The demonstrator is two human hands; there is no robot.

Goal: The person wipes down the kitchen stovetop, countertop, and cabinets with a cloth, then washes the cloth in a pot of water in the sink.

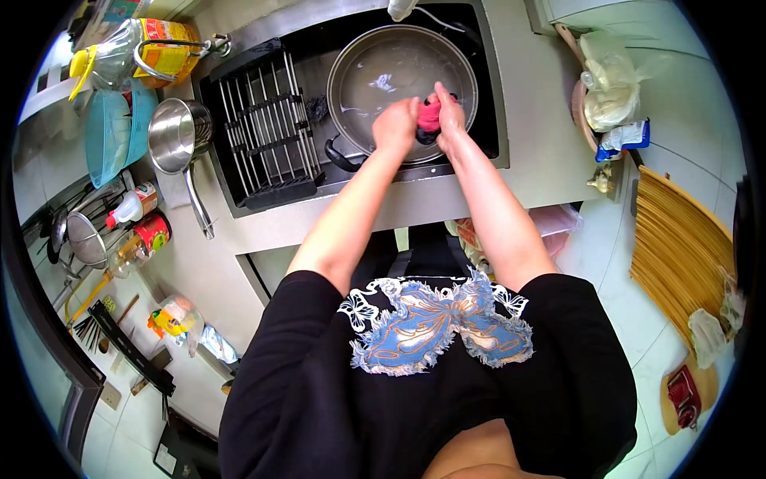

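Observation:
A wide metal pan [363, 68] with water in it and a black side handle [343, 156] sits in the dark sink [499, 96]. Over its near side, both hands meet at a bunched pinkish-red cloth [429, 118]; something dark shows just below it. My left hand [395, 126] is closed in a fist at the cloth's left side. Wrapped round the right side is my right hand [449, 118], its fingers partly hidden. Above the pan's far rim, a whitish faucet end [400, 8] is partly cut off.
A dish rack [267, 128] spans the sink's left part. Left of it are a saucepan [179, 136], an oil bottle [148, 52] and a blue basket [120, 132]. On the right are a bagged item [610, 96], garlic [600, 179] and a bamboo mat [678, 247].

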